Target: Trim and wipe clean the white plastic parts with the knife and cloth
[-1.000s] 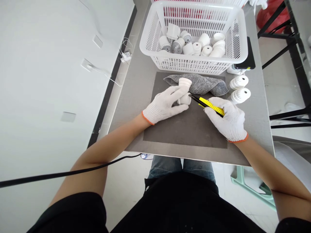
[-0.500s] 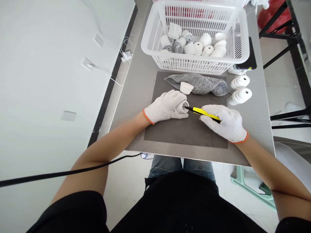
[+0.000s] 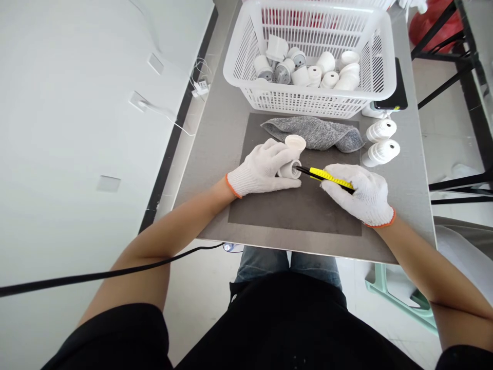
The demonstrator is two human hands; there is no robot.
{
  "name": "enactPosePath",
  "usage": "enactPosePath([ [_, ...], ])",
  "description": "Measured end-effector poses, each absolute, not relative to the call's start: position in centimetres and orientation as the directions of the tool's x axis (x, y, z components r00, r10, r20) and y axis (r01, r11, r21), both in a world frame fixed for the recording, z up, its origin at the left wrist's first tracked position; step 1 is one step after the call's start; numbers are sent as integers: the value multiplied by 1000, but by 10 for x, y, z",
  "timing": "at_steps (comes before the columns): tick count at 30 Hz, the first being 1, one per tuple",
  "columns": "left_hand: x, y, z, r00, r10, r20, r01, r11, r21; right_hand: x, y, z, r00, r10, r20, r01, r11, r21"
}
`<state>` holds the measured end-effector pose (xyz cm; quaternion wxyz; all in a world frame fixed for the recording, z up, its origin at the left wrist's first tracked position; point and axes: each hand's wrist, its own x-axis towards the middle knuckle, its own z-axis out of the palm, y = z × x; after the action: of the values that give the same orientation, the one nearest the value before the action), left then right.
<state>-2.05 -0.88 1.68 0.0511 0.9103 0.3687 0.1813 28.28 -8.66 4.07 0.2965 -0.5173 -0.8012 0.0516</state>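
My left hand (image 3: 265, 168), in a white knit glove with an orange cuff, is closed around a hollow white plastic part (image 3: 289, 169) lying on its side, its round opening facing right. Ridges show inside that opening. A yellow-and-black utility knife (image 3: 327, 178) is gripped in my right hand (image 3: 359, 192), gloved the same way. Its dark tip reaches the mouth of the part; how far in it goes I cannot tell. Just beyond my left fingertips stands a white cup-shaped cap (image 3: 295, 145), its open side tilted up, close to or touching the fingers.
A crumpled grey cloth (image 3: 319, 134) lies behind the hands on a dark mat (image 3: 269, 216). Beyond it stands a white basket (image 3: 308, 97) with several white plastic parts. Two ribbed white parts (image 3: 381, 152) and a black phone (image 3: 396, 92) are at the right.
The cup-shaped cap has tipped, so its open side now shows. My right hand and the knife have drawn slightly to the right. My left hand still holds the hollow part.
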Motion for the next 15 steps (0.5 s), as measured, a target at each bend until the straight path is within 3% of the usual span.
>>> enactPosePath([
  [3,-19,-9,15,660,679,322,650,-731,209,279,-88,39,-237,875,422,810,418,-412],
  [10,-24,-6,26,792,547,270,513,-837,191,278,-89,40,-298,878,376,817,438,-375],
  [15,-28,-5,24,783,550,290,515,-835,193,279,-88,39,-244,887,391,828,400,-392],
])
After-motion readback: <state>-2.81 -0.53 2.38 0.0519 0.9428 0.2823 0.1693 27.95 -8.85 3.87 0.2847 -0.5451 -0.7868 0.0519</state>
